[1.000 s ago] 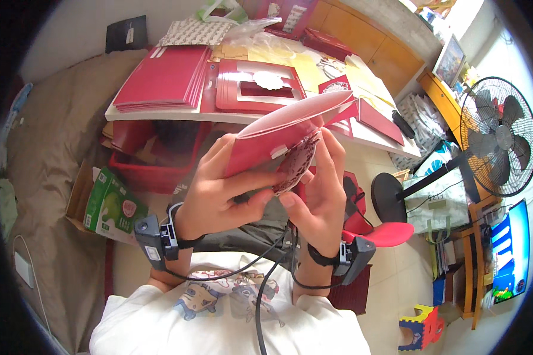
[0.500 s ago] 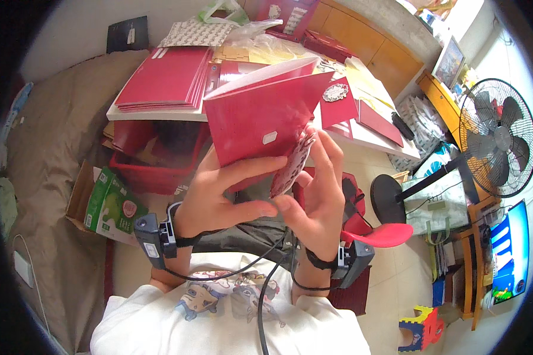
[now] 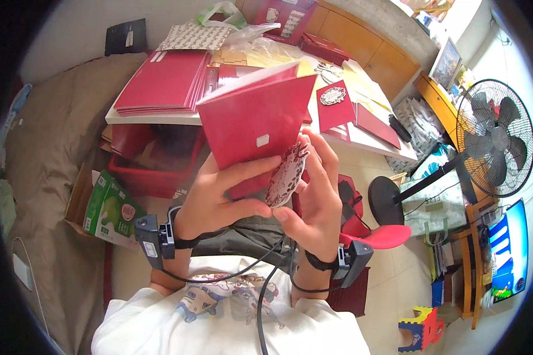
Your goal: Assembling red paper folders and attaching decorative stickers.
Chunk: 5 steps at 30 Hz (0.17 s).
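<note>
Nearest the body, the left hand grips the lower edge of a red card, thumb across its face just below a small white sticker. The card stands tilted up in front of the chest, above the lap. The right hand is closed round a lacy cut-paper ornament, red and white, pressing it edge-on against the card's lower right corner.

The step in hand looks like fitting the ornament to the card. The next move would call for turning the ornament flat and lining it up while the left hand keeps the card steady.

Down on the floor to the left stands a green and white carton with a fruit picture on its side, beside a red plastic crate. Beyond the card, the white bench carries a stack of red folders and a small red card with a pale oval emblem. Farther back lie a patterned paper sheet and a black packet.
</note>
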### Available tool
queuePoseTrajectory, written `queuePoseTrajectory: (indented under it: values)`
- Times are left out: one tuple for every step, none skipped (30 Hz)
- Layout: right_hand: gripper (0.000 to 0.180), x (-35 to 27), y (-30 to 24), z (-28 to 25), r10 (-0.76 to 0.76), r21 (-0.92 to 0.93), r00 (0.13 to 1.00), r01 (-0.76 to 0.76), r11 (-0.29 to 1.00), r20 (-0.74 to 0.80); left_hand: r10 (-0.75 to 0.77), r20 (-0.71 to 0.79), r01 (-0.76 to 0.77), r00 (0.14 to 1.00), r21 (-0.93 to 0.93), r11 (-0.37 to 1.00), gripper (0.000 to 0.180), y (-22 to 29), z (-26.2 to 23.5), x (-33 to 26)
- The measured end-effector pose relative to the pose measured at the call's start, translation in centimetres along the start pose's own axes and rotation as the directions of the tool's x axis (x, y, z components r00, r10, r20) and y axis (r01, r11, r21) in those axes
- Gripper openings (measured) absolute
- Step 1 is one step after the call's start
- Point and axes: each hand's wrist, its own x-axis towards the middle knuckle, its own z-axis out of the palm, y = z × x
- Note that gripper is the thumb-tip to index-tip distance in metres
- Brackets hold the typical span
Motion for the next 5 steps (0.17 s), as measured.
queuePoseTrajectory:
  values:
    - [0.078, -0.03, 0.01, -0.01, -0.001, -0.002, 1.000, 0.001, 1.000, 0.000, 0.002, 0.000, -0.002, 1.000, -0.001, 1.000, 0.058, -0.05, -0.06, -0.04]
    - [0.078, -0.05, 0.15, -0.03, -0.012, 0.009, 1.000, 0.012, 1.000, 0.002, -0.001, 0.022, 0.001, 1.000, -0.009, 1.000, 0.057, -0.24, -0.12, -0.07]
    - [0.078, -0.08, 0.30, -0.06, -0.023, 0.020, 1.000, 0.023, 1.000, 0.003, -0.002, 0.045, 0.003, 0.999, -0.018, 1.000, 0.055, -0.38, -0.19, -0.08]
    - [0.078, -0.12, 0.46, -0.11, -0.032, 0.018, 0.999, 0.032, 0.999, 0.000, 0.008, 0.047, -0.008, 0.999, -0.015, 1.000, 0.055, -0.46, -0.22, -0.07]
    - [0.078, -0.20, 0.57, -0.07, -0.043, 0.018, 0.999, 0.043, 0.999, -0.001, 0.018, 0.048, -0.018, 0.999, -0.009, 1.000, 0.054, -0.37, -0.34, -0.12]
